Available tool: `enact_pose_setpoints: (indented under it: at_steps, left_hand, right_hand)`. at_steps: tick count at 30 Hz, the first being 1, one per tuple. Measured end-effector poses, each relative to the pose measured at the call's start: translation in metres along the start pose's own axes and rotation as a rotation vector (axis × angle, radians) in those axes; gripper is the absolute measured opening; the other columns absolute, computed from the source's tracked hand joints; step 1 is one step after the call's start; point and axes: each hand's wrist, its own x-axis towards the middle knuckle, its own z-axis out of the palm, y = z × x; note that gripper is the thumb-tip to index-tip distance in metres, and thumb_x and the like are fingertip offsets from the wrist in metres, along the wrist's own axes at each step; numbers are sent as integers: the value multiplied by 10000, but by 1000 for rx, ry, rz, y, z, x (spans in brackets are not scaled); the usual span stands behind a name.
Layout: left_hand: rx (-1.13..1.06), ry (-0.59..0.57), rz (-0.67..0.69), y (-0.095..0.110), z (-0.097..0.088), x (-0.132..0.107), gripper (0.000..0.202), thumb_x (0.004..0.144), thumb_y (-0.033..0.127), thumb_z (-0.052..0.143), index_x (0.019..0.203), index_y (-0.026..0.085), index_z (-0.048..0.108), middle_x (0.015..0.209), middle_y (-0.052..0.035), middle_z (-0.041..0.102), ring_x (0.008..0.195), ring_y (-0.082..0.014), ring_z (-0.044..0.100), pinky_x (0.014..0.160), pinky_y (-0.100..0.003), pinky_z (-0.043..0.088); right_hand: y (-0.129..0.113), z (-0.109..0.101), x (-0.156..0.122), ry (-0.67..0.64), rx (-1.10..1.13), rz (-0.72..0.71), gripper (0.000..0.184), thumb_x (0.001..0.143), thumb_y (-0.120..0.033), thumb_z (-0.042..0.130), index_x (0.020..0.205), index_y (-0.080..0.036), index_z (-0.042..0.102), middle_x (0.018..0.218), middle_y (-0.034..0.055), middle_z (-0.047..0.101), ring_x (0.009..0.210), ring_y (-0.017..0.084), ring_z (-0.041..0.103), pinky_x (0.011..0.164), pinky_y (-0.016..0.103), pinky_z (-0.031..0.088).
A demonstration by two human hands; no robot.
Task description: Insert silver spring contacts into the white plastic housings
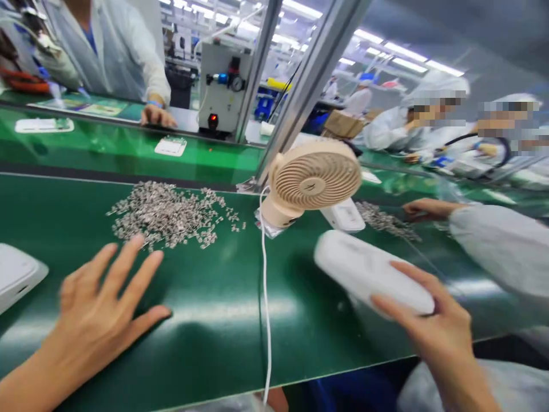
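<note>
My right hand (441, 320) grips one end of a white plastic casing (369, 269), thumb on one side and fingers on the other, raised a little over the green tabletop. The casing is blurred, so its details do not show. With fingers spread, my left hand (103, 303) is over the table at the left and holds nothing. Its fingertips reach the near edge of a heap of small silvery metal parts (165, 214). Another white casing (19, 274) lies at the left edge, partly out of view.
A beige fan (315, 177) stands by a metal post, its white cable (266, 297) running down across the green table (206, 343). Behind it lie a white casing (345, 216) and more metal parts (386, 220), near a co-worker's hand (433, 209). Across the line another person's hand (158, 116) rests.
</note>
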Motion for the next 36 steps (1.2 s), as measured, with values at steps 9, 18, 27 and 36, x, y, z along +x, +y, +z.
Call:
enact_pose_setpoints:
  at_steps: [9, 18, 27, 36]
  left_hand:
    - [-413, -179, 657, 27, 11, 24, 1012, 636, 866, 224, 1314, 139, 411, 1348, -155, 446, 1213, -292, 393, 993, -411, 245]
    - [-288, -143, 603, 17, 9, 22, 911, 673, 823, 318, 1205, 110, 519, 1323, -116, 484, 1152, -301, 428, 945, -414, 302]
    - [-247, 128, 586, 32, 1, 16, 654, 790, 719, 285, 706, 161, 616, 664, -21, 607, 583, -140, 456, 611, -299, 341]
    - [-62, -226, 507, 7, 5, 31, 508, 801, 449, 390, 1172, 145, 559, 1338, -117, 468, 1168, -317, 434, 887, -403, 325]
  right_hand:
    - [-158, 88, -4, -852, 652, -491, 639, 669, -518, 706, 1219, -241, 533, 1345, 127, 434, 1213, 272, 450, 945, 407, 434]
    - [-157, 206, 68, -515, 29, -755, 255, 785, -79, 422, 883, -160, 643, 962, 96, 629, 861, 197, 586, 786, 356, 473]
    - [-152, 182, 59, -442, 48, -667, 215, 749, -80, 413, 817, -169, 597, 725, 55, 532, 644, 170, 487, 596, 301, 399]
    - [-168, 141, 30, -528, 617, -67, 24, 725, -182, 554, 710, -184, 573, 690, -9, 595, 627, 113, 545, 573, 243, 436]
